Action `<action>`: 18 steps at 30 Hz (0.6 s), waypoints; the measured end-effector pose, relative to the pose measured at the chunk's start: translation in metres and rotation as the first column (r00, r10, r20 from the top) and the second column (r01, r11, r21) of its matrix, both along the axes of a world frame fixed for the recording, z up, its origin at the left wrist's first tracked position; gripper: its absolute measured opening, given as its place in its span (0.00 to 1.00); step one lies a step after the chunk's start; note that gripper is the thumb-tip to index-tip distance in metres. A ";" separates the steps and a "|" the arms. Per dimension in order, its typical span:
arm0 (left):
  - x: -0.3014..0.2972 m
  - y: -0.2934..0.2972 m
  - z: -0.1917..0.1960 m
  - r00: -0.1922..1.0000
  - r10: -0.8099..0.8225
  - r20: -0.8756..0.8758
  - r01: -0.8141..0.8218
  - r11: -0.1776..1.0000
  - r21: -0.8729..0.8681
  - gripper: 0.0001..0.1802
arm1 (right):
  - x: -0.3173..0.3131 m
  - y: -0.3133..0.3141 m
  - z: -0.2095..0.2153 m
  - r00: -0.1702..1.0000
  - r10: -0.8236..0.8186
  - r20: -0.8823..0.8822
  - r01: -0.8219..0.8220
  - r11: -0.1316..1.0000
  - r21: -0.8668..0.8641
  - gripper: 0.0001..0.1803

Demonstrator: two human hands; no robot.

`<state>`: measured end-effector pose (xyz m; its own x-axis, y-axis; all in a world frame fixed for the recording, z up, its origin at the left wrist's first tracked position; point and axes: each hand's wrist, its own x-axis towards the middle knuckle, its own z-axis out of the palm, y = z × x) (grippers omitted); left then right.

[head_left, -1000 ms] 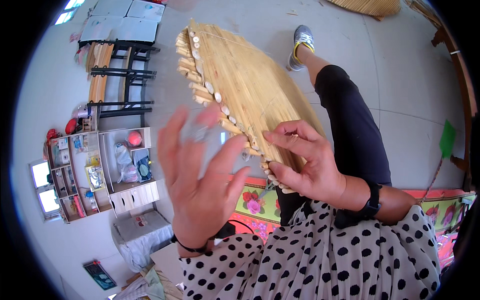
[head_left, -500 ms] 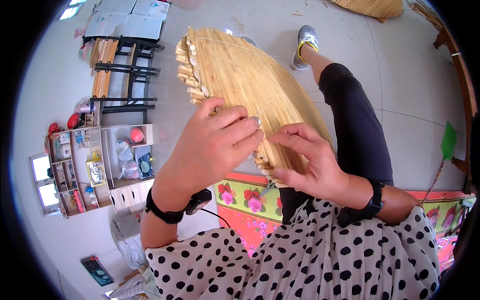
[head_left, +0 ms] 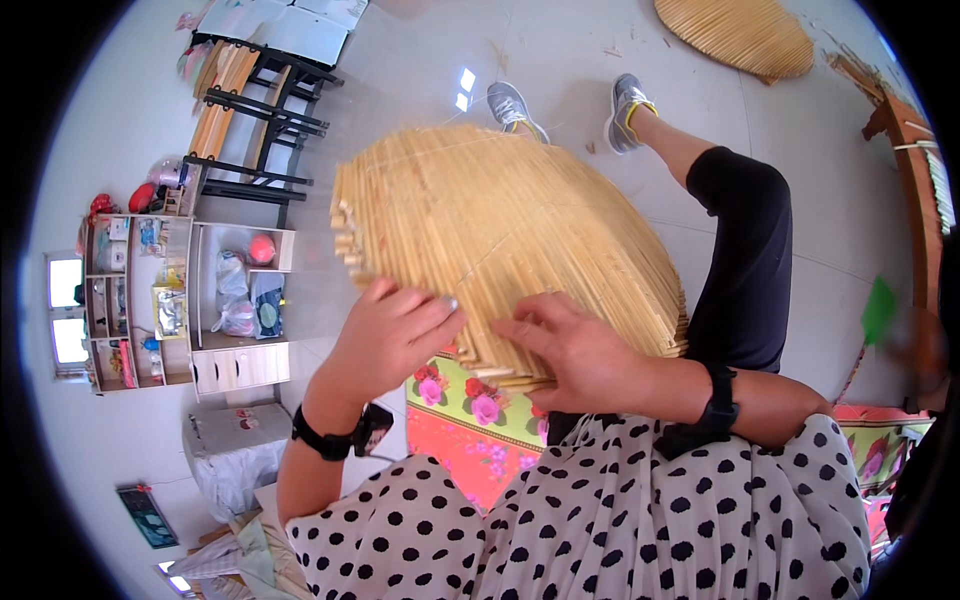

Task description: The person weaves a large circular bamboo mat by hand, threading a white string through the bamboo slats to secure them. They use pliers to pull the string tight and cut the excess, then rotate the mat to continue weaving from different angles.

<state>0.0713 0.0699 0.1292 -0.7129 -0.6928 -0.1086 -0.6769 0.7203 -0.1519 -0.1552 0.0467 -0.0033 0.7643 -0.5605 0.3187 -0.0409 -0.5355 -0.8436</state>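
A round mat of straw-coloured stalks (head_left: 510, 220) lies tilted in front of me, its stalks laid side by side and their cut ends showing along the left and near edge. My left hand (head_left: 390, 335) grips that near-left edge, fingers curled on it. Further right, my right hand (head_left: 575, 350) holds the near edge, its fingers bent over the top face and the thumb at the rim. A thin thread line crosses the mat's face. What lies under the fingertips is hidden.
A second round stalk mat (head_left: 740, 35) lies on the tiled floor at the far right, near loose stalks (head_left: 855, 70). A wooden frame (head_left: 912, 190) and a green fly swatter (head_left: 878, 312) are at right. Shelves (head_left: 240, 300) and folded black-legged furniture (head_left: 265, 120) stand left.
The mat has tipped to show more of its broad face, and its far end has come nearer. Both hands stay at its near edge; the left hand has shifted slightly left and down.
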 end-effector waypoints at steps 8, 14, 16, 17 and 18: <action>0.023 0.108 -0.084 0.868 0.242 -0.433 -0.333 0.931 -0.148 0.24 | 0.012 0.003 0.037 0.860 0.303 -0.411 -0.427 0.868 -0.254 0.33; -0.034 0.107 -0.132 0.677 0.264 -0.687 -0.504 0.847 -0.171 0.23 | -0.023 -0.015 0.063 0.703 0.229 -0.673 -0.520 0.811 -0.268 0.29; -0.058 0.090 -0.135 0.620 0.279 -0.733 -0.560 0.812 -0.164 0.22 | -0.047 -0.022 0.072 0.884 -0.001 -0.467 -0.281 0.797 -0.534 0.23; -0.068 0.085 -0.137 0.577 0.281 -0.767 -0.594 0.789 -0.157 0.22 | -0.056 -0.022 0.075 0.941 -0.095 -0.326 -0.141 0.763 -0.631 0.21; -0.073 0.079 -0.141 0.530 0.281 -0.800 -0.629 0.763 -0.148 0.21 | -0.059 -0.020 0.078 0.954 -0.219 -0.206 0.022 0.734 -0.679 0.21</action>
<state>-0.0020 0.1491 -0.0116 -0.0041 -0.7924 0.6100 -0.8980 0.2713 0.3464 -0.2141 0.0270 0.0743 0.8121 -0.3738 0.4481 -0.3036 -0.9264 -0.2225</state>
